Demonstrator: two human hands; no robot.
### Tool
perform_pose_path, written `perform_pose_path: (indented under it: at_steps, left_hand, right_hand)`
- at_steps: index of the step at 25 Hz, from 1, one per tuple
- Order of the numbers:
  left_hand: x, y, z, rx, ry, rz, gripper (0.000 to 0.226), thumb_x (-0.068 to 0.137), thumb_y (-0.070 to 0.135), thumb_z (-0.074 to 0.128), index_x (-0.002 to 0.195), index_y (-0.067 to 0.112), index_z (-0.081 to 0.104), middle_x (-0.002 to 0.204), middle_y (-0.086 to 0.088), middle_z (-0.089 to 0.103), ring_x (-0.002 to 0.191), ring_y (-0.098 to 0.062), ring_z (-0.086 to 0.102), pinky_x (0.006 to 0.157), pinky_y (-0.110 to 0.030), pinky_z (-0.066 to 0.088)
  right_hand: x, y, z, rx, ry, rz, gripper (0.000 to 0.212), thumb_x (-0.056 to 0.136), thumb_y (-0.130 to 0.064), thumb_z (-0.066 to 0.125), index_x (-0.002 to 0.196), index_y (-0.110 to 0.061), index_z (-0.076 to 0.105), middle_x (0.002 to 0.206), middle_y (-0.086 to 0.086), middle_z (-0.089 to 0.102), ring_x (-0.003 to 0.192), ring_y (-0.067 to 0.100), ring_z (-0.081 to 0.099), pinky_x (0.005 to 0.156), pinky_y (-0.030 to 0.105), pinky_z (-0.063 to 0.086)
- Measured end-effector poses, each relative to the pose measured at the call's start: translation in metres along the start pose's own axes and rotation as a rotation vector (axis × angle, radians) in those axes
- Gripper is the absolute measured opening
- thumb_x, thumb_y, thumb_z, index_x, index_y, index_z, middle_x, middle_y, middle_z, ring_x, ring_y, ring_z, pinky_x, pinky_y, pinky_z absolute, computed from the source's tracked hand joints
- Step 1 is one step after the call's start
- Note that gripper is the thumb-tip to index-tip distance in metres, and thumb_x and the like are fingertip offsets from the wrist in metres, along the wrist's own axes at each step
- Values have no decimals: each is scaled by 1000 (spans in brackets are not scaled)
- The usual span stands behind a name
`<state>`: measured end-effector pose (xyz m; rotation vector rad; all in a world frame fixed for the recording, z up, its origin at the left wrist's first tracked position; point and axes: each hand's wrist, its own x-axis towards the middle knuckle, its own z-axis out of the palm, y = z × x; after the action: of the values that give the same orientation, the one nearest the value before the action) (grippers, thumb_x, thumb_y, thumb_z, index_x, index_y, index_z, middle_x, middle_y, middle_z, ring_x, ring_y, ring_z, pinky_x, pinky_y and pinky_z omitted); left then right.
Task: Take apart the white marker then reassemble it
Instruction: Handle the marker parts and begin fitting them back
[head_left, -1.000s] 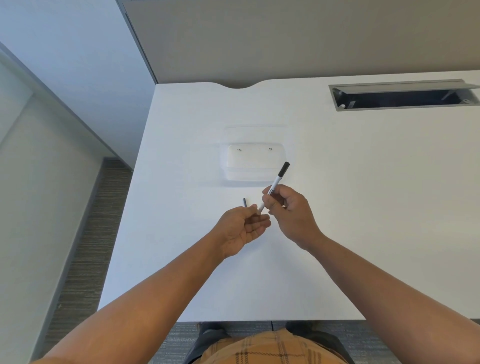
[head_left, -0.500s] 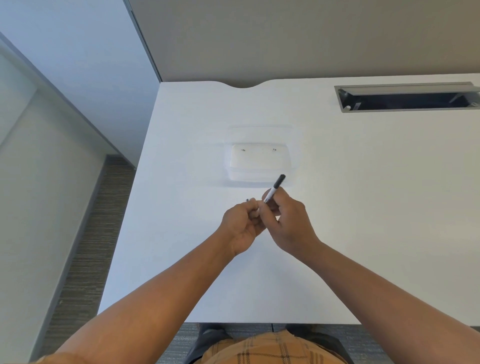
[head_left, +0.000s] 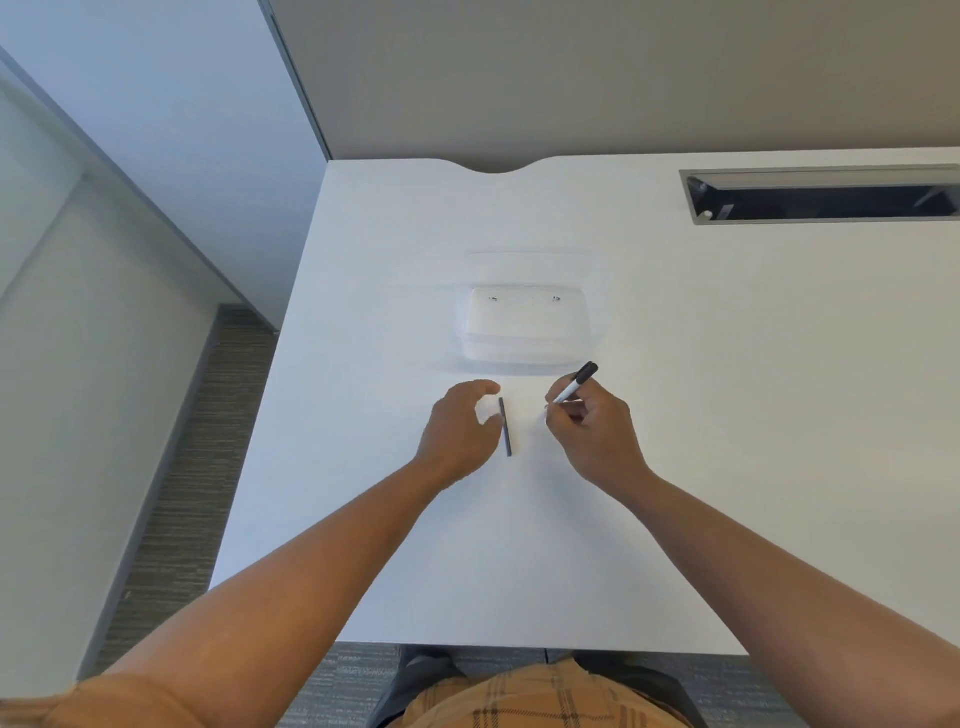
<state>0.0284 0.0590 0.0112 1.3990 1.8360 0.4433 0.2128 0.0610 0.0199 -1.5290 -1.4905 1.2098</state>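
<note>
My right hand (head_left: 589, 436) grips the white marker body (head_left: 571, 387), whose black cap end points up and to the right; its lower part is hidden in my fingers. A thin dark grey rod (head_left: 505, 427), the marker's inner stick, lies flat on the white table (head_left: 727, 415) between my hands. My left hand (head_left: 460, 431) hovers just left of the rod with curled, spread fingers and holds nothing.
A clear plastic container (head_left: 527, 330) sits on the table just beyond my hands. A grey cable slot (head_left: 821, 195) is cut into the table at the far right. The table's left edge drops to carpeted floor (head_left: 176, 493).
My hands were together on the marker; now they have moved apart. The dark rod has left my left hand and lies on the table, while my right hand shifted right with the marker body.
</note>
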Motion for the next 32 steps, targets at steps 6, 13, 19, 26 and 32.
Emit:
perform_pose_path:
  at_steps: [6,13,19,26,32]
  left_hand:
    - [11,-15,-7,584,-336,-76,120,67,47,87,156,44,7,168,6,-16,151,-43,-16,115,-70,16]
    - [16,-15,-3,616,-342,-76,122,68,44,88,157,42,6,167,4,-18,150,-47,-17,112,-73,18]
    - [17,-16,-2,610,-336,-67,121,68,44,88,158,42,6,168,4,-17,150,-47,-17,113,-73,17]
    - [16,-17,-2,624,-339,-71,121,69,45,87,157,42,5,167,4,-18,150,-46,-17,113,-72,17]
    - [12,-19,4,556,-174,83,96,70,50,84,151,33,36,167,-3,4,152,-34,-2,118,-52,24]
  right_hand:
    - [14,13,8,-93,-28,-30,11,99,-24,59,94,-15,64,81,6,71,68,18,61,63,28,46]
    - [18,25,19,-415,-114,-281,11,100,-9,46,93,-16,52,81,3,67,65,21,62,70,41,54]
    - [20,24,20,-407,-53,-395,14,99,-6,47,96,-15,56,87,1,68,65,22,61,67,32,52]
    - [26,33,17,-405,-71,-297,8,99,-3,46,95,-9,49,84,7,66,66,38,57,67,46,54]
    - [22,29,15,-305,-63,-235,8,103,-11,47,95,-10,49,89,1,67,73,32,61,71,42,51]
